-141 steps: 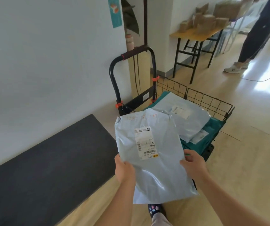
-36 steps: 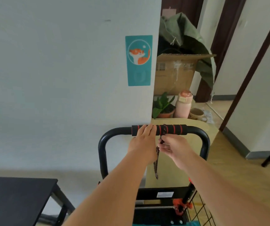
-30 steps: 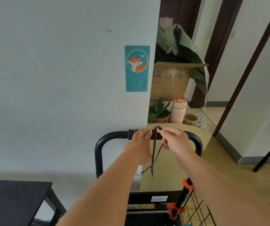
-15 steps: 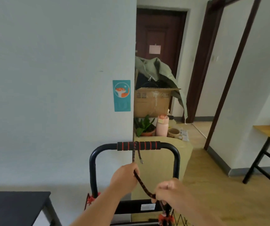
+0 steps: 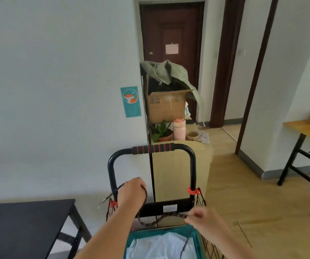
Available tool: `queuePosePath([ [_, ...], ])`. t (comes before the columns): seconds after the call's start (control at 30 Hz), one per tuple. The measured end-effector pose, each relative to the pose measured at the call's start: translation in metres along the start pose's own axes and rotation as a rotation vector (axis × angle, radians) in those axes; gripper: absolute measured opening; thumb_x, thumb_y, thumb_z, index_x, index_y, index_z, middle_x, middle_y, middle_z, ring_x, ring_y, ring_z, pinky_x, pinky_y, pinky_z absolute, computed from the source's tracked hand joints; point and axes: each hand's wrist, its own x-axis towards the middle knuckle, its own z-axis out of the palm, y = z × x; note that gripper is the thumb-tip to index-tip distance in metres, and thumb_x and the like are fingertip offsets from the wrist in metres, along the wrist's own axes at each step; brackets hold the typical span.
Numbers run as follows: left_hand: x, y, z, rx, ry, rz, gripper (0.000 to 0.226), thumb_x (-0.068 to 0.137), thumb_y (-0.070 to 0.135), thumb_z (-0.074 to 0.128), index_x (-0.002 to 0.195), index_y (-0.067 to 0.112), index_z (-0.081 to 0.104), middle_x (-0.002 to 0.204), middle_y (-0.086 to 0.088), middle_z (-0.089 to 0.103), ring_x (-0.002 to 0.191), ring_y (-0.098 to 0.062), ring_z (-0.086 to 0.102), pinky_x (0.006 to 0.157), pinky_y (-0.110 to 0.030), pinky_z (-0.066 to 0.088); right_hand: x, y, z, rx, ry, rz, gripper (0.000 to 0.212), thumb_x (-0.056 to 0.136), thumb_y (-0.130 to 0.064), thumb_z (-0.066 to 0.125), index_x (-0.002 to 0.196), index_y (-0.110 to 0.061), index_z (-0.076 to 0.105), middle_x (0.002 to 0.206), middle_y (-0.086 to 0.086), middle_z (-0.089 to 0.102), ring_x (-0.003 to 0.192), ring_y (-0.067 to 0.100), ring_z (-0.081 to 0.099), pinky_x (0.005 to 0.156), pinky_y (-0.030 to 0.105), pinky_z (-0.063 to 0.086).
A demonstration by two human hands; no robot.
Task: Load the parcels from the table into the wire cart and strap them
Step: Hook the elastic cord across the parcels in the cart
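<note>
Both hands hold bungee cord over wire cart
Left hand [image 5: 130, 191] fisted around bungee cord [image 5: 151, 221], right hand [image 5: 200, 218] fingers pinching it; pale parcel [image 5: 159, 247] in wire cart [image 5: 209, 247] below

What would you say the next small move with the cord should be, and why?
Probably draw the cord down across the parcels. Both hands already hold it: the left hand near its hooked end, the right hand further along. It hangs slack by the cart handle, and nothing crosses the load yet.
</note>
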Motion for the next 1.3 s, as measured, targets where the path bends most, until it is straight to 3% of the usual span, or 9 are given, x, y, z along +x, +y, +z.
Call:
queuePosePath([
  [0.13,-0.041,0.008,0.034,0.025,-0.129,-0.034,0.028,0.096,0.018,0.043,0.095,0.024,0.070,0.096,0.003,0.058,0.082,-0.016,0.061,0.070,-0.029,0.053,-0.016,-0.004,0.004,0.262,0.202,-0.081,0.017,0.090,-0.026,0.066,0.082,-0.012,0.073,0.078,0.012,0.069,0.069,0.022,0.062,0.068,0.035,0.051],
  [0.27,-0.055,0.024,0.053,-0.309,-0.309,-0.229,0.028,0.102,0.017,0.043,0.122,0.010,0.061,0.117,-0.009,0.062,0.104,-0.023,0.061,0.092,-0.032,0.051,-0.033,-0.019,-0.009,0.349,0.225,-0.133,0.018,0.085,-0.031,0.071,0.082,-0.013,0.075,0.089,0.003,0.073,0.082,0.009,0.067,0.065,0.016,0.038],
  [0.4,-0.066,0.057,0.041,-0.912,-0.478,-0.476,0.031,0.102,0.004,0.039,0.078,-0.001,0.060,0.052,-0.009,0.061,0.043,-0.016,0.059,0.043,-0.023,0.051,-0.049,-0.034,-0.029,0.339,0.100,-0.195,0.011,0.087,-0.031,0.070,0.078,-0.024,0.074,0.071,-0.005,0.072,0.072,0.007,0.067,0.071,0.020,0.041],
  [0.5,-0.086,0.071,0.034,-0.824,-0.585,-0.297,0.036,0.103,0.019,0.043,0.075,0.005,0.062,0.038,0.001,0.048,0.031,-0.011,0.043,0.043,-0.024,0.041,-0.058,-0.038,-0.037,0.457,0.039,-0.257,0.013,0.094,-0.019,0.063,0.100,-0.024,0.073,0.075,0.003,0.072,0.062,0.009,0.064,0.065,0.023,0.051],
  [0.67,-0.121,0.071,0.034,-0.895,-0.834,-0.154,0.028,0.099,0.028,0.049,0.101,0.006,0.067,0.075,-0.002,0.067,0.046,-0.006,0.033,0.046,-0.019,0.028,-0.068,-0.033,-0.038,0.750,0.082,-0.289,0.030,0.100,-0.004,0.047,0.115,-0.020,0.067,0.103,0.002,0.076,0.067,0.017,0.066,0.058,0.025,0.053],
  [0.77,-0.137,0.058,0.041,-0.925,-1.093,-0.172,0.026,0.097,0.029,0.050,0.089,0.010,0.065,0.105,-0.013,0.072,0.045,-0.007,0.032,0.046,-0.018,0.031,-0.072,-0.015,-0.036,0.815,0.215,-0.246,0.034,0.099,0.000,0.046,0.113,-0.021,0.069,0.115,-0.005,0.071,0.081,0.016,0.074,0.053,0.020,0.050],
  [0.97,-0.154,0.040,0.058,-0.820,-1.445,-0.108,0.045,0.102,0.042,0.039,0.103,0.010,0.071,0.094,-0.011,0.072,0.043,-0.005,0.032,0.048,-0.018,0.023,-0.081,0.024,-0.039,1.018,0.416,-0.144,0.034,0.095,0.002,0.053,0.112,-0.023,0.068,0.114,-0.004,0.071,0.086,0.015,0.075,0.061,0.027,0.051],
  [1.13,-0.162,0.053,0.070,-0.794,-1.239,-0.074,0.030,0.102,0.033,0.046,0.097,0.011,0.065,0.065,0.002,0.054,0.043,-0.005,0.027,0.042,-0.018,0.019,-0.087,0.033,-0.021,1.063,0.247,-0.084,0.024,0.093,-0.012,0.062,0.113,-0.024,0.066,0.104,0.000,0.076,0.073,0.011,0.071,0.064,0.028,0.046],
  [1.3,-0.164,0.052,0.082,-0.848,-0.819,-0.183,0.023,0.104,0.017,0.042,0.097,0.014,0.064,0.086,-0.001,0.060,0.047,-0.006,0.034,0.042,-0.017,0.026,-0.093,0.024,0.006,1.102,0.262,-0.037,0.024,0.091,-0.004,0.059,0.109,-0.015,0.072,0.102,0.005,0.076,0.064,0.010,0.068,0.058,0.026,0.046],
])
